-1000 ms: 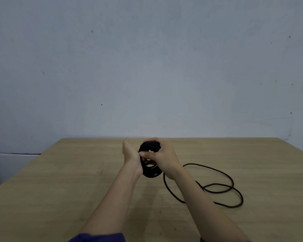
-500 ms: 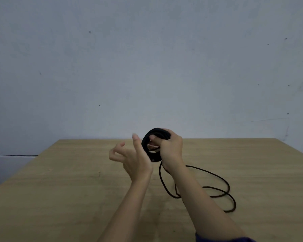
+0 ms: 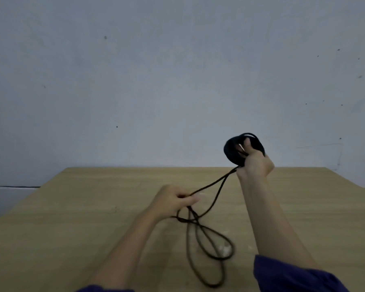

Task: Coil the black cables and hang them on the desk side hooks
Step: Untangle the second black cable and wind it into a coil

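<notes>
My right hand (image 3: pixel 255 163) is raised above the desk and grips a tight black cable coil (image 3: pixel 233 151), thumb through its middle. From the coil, loose black cable (image 3: pixel 214 182) runs down and left to my left hand (image 3: pixel 173 200), which pinches it low over the wooden desk (image 3: pixel 72 228). The remaining slack (image 3: pixel 207 249) lies in long loops on the desk between my forearms. No desk side hooks are in view.
A plain grey wall (image 3: pixel 156 81) stands behind the desk's far edge. The desk's left edge drops off toward a pale floor strip (image 3: pixel 6 199). Dark blue sleeves show at the bottom of the frame.
My right hand lifted the coil up and to the right. My left hand let go of the coil, dropped toward the desk and took hold of the loose cable, pulling it taut.
</notes>
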Action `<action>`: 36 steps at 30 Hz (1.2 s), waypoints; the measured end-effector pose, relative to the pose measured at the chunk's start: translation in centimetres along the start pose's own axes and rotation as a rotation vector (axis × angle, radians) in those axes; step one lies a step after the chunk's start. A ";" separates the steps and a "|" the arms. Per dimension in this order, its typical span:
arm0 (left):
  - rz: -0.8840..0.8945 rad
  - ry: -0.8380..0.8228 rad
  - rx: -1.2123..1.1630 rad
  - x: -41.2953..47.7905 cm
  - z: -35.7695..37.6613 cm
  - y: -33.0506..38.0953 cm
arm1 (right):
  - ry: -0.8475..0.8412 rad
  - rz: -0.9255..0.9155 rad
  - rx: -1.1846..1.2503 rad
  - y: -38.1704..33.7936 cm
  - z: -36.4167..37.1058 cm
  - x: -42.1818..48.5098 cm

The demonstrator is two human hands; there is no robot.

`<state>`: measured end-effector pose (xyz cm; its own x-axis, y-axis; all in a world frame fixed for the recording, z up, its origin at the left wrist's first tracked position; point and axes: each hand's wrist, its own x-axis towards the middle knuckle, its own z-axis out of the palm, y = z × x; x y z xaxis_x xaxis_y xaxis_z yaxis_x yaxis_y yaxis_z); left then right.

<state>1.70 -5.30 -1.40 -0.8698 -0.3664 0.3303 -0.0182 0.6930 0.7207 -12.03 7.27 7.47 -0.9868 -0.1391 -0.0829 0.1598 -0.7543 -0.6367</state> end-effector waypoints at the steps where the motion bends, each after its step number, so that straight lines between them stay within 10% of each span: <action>1: 0.032 -0.002 0.084 0.2 -1.2 -0.3 | 0.031 0.000 -0.007 -0.1 -0.8 0.4; 7: 0.081 -0.052 0.358 -0.3 -3.3 -1.1 | 0.198 0.022 -0.073 2.3 -5.0 1.8; 17: 0.290 0.429 0.426 -3.4 2.6 -4.5 | 0.347 0.132 -0.189 6.4 -9.4 2.0; 26: 0.491 0.324 0.767 -3.2 2.1 -5.3 | 0.363 0.111 -0.142 5.4 -9.4 2.3; 36: -0.411 1.030 0.107 -4.1 -5.3 -9.4 | 0.421 0.059 -0.094 3.3 -11.1 3.0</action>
<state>8.02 -13.56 -6.27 0.0356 -0.8861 0.4622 -0.2968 0.4322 0.8515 -14.74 11.53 -3.37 -0.9036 0.1087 -0.4142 0.2323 -0.6882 -0.6873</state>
